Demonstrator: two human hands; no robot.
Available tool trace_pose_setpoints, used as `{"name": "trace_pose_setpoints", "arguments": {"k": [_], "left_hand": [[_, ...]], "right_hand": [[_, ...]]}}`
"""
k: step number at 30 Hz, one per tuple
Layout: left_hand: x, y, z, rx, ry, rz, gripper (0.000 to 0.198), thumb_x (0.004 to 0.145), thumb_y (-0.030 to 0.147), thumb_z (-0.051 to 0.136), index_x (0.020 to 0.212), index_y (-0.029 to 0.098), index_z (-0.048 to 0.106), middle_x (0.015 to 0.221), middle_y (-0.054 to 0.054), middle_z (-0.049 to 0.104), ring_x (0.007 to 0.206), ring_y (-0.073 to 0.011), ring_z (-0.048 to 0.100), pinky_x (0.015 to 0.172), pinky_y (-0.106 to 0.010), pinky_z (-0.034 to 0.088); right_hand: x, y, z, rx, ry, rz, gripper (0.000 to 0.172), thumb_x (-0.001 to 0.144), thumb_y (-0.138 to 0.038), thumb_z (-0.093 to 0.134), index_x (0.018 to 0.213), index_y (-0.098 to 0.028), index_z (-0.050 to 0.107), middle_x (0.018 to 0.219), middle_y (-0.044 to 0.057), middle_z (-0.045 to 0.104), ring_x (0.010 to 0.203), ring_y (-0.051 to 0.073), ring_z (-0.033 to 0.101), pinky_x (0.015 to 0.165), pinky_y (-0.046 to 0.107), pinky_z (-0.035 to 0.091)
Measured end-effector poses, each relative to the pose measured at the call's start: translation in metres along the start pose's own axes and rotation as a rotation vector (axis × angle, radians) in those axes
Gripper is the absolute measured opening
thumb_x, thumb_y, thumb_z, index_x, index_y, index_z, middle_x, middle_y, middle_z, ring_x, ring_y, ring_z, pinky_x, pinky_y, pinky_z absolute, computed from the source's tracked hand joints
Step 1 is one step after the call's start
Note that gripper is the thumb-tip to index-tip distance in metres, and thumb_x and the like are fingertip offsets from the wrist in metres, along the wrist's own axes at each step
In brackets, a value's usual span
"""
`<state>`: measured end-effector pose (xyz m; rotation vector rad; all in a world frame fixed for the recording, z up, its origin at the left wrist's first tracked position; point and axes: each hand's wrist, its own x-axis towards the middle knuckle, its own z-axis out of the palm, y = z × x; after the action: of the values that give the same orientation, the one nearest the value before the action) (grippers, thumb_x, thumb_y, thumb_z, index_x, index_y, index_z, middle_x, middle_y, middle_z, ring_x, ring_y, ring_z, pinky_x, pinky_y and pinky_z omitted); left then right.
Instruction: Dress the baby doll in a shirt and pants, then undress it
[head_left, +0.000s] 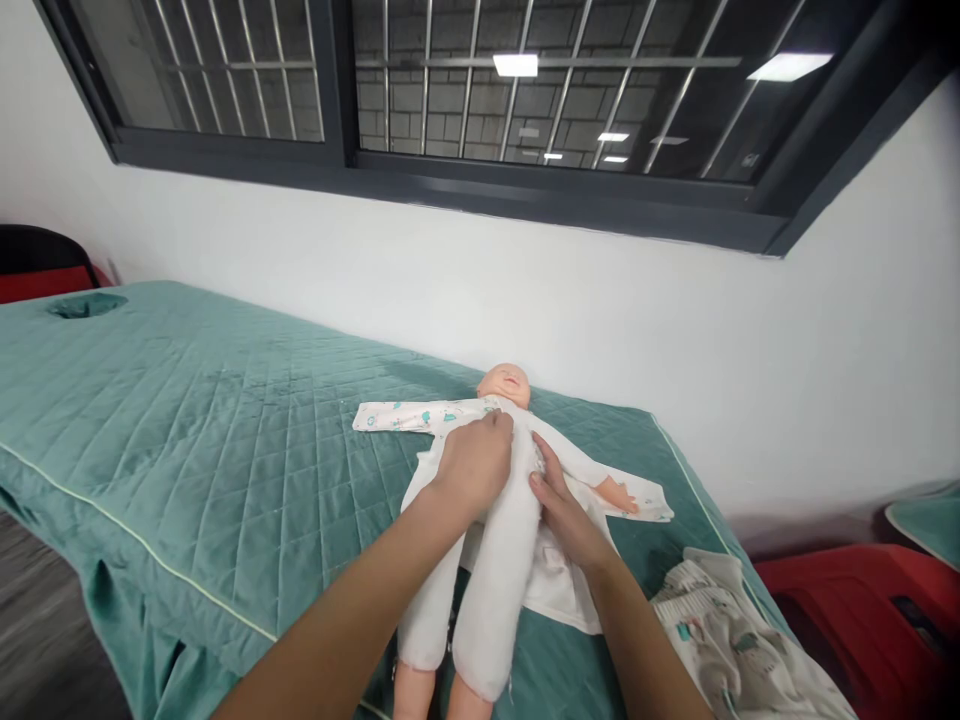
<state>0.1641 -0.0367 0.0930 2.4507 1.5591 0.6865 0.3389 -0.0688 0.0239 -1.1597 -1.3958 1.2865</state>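
A doll (491, 590) lies on its back on a bed (225, 420) with a quilted green cover, towards the right end, its head (506, 385) at the far edge and its feet at the near side. Its body and legs are white, with bare flesh-coloured lower legs. A pale shirt (566, 585) is spread about it, one patterned sleeve (394, 416) stretched out left and the other right; an orange patch (619, 494) shows on the right one. The left hand (478, 460) is on the doll's upper chest, just below the neck, fingers curled and narrow; whether cloth is pinched in them, I cannot tell. The right hand (564, 500) touches the doll's right side in the scene, thumb and forefinger moderately parted; whether it grips the cloth there cannot be told. Near right, a crumpled patterned garment (742, 640) lies on the bed, with a red object (847, 610) beyond the edge. A round hole (86, 305) opens at the bed's far left. Behind stand a white wall (675, 320) and a dark-framed window (570, 188) with metal bars.
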Motion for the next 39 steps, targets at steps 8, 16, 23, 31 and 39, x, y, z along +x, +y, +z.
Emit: {"name": "trace_pose_setpoints", "arguments": {"k": [8, 16, 23, 31, 39], "left_hand": [[-0.070, 0.008, -0.010, -0.022, 0.072, 0.089, 0.025, 0.096, 0.025, 0.040, 0.114, 0.021, 0.056, 0.151, -0.012, 0.043, 0.096, -0.0264, 0.068, 0.073, -0.040, 0.054], [-0.140, -0.036, 0.004, -0.238, 0.396, 0.098, 0.027, 0.094, 0.019, 0.050, 0.121, 0.026, 0.054, 0.130, -0.006, 0.058, 0.119, -0.0216, 0.053, 0.099, -0.041, 0.047], [-0.150, -0.034, 0.009, -0.264, 0.270, 0.131, 0.019, 0.094, 0.016, 0.050, 0.103, 0.024, 0.064, 0.117, -0.005, 0.061, 0.108, -0.0218, 0.054, 0.091, -0.040, 0.047], [-0.108, -0.044, -0.001, -0.358, 0.298, 0.086, 0.019, 0.097, 0.025, 0.047, 0.097, 0.022, 0.065, 0.099, -0.003, 0.068, 0.095, -0.0188, 0.059, 0.088, -0.037, 0.047], [0.008, -0.039, -0.003, -0.267, 0.126, 0.052, 0.030, 0.099, 0.030, 0.037, 0.114, 0.018, 0.061, 0.124, -0.010, 0.065, 0.115, -0.0238, 0.059, 0.099, -0.038, 0.044]], "right_hand": [[0.000, 0.000, -0.002, -0.075, 0.035, -0.013, 0.073, 0.091, -0.057, 0.052, 0.153, -0.040, 0.019, 0.165, -0.004, 0.014, 0.150, 0.021, 0.019, 0.122, 0.043, 0.020], [0.000, -0.002, -0.004, -0.185, 0.052, 0.007, 0.075, 0.090, -0.061, 0.050, 0.154, -0.037, 0.017, 0.165, -0.004, 0.008, 0.151, 0.020, 0.010, 0.124, 0.040, 0.009], [0.000, -0.002, -0.003, -0.212, 0.054, -0.010, 0.075, 0.090, -0.061, 0.049, 0.154, -0.034, 0.017, 0.165, -0.002, 0.009, 0.151, 0.020, 0.012, 0.124, 0.041, 0.009], [0.000, -0.004, -0.003, -0.216, 0.048, -0.009, 0.076, 0.090, -0.061, 0.049, 0.154, -0.033, 0.018, 0.165, -0.001, 0.009, 0.151, 0.020, 0.010, 0.124, 0.041, 0.007], [-0.001, -0.007, -0.002, -0.229, 0.046, -0.003, 0.080, 0.089, -0.063, 0.050, 0.154, -0.031, 0.017, 0.165, 0.000, 0.009, 0.152, 0.020, 0.009, 0.124, 0.040, 0.006]]}}
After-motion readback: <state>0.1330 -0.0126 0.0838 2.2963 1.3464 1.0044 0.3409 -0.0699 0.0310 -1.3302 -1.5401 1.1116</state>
